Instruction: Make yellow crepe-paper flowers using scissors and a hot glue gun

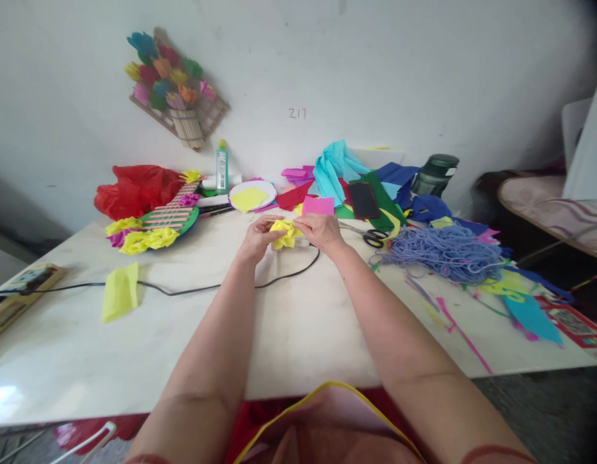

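A ruffled yellow paper flower [285, 236] is held between my two hands above the middle of the table [322, 322]. My left hand [257, 241] is closed on its left side, thumb pressed against the folds. On the upper right edge, my right hand [322, 231] pinches the yellow paper with its fingertips. Just behind the hands lies a pink paper square [318, 205]. Black-handled scissors [374, 238] rest to the right of my right hand. A black cable [196, 291] runs across the table and passes beneath my hands.
At left are a decorated guitar-shaped craft [175, 219], red paper [136, 191], a yellow sheet [120, 292] and a power strip [25, 296]. Behind stand a glue bottle [222, 171] and white disc [266, 192]. Rightward lie a phone [364, 200], blue yarn [443, 252] and a dark jar [435, 174].
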Demonstrator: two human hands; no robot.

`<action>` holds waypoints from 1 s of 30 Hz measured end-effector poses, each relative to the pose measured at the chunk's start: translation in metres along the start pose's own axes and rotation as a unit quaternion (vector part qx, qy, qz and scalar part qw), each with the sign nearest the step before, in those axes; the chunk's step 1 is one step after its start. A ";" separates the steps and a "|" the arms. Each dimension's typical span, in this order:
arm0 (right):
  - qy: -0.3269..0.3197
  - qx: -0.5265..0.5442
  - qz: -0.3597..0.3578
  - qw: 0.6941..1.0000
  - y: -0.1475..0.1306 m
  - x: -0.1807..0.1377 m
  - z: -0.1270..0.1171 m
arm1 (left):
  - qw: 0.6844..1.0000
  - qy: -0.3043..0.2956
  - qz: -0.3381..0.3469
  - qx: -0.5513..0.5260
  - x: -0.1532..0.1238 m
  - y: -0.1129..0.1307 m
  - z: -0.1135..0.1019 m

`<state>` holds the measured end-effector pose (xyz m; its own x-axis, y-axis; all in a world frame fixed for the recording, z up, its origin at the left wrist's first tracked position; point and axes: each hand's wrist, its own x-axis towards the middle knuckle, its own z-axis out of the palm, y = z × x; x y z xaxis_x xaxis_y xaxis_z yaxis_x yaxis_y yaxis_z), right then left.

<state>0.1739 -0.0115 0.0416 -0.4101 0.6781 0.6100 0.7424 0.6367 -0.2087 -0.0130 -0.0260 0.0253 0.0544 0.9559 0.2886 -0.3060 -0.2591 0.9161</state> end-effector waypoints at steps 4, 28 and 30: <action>0.002 -0.014 0.007 1.000 0.003 -0.001 0.002 | 1.000 -0.001 -0.004 0.005 0.000 0.000 -0.001; -0.004 -0.033 -0.007 0.999 0.009 0.000 0.008 | 1.000 -0.005 -0.007 -0.001 0.001 0.001 -0.006; -0.002 -0.018 -0.003 1.000 0.008 -0.001 0.008 | 1.000 -0.004 -0.005 -0.001 0.001 0.002 -0.006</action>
<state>0.1754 -0.0040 0.0331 -0.4168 0.6755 0.6082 0.7587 0.6271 -0.1765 -0.0191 -0.0245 0.0255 0.0658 0.9572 0.2818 -0.3065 -0.2494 0.9186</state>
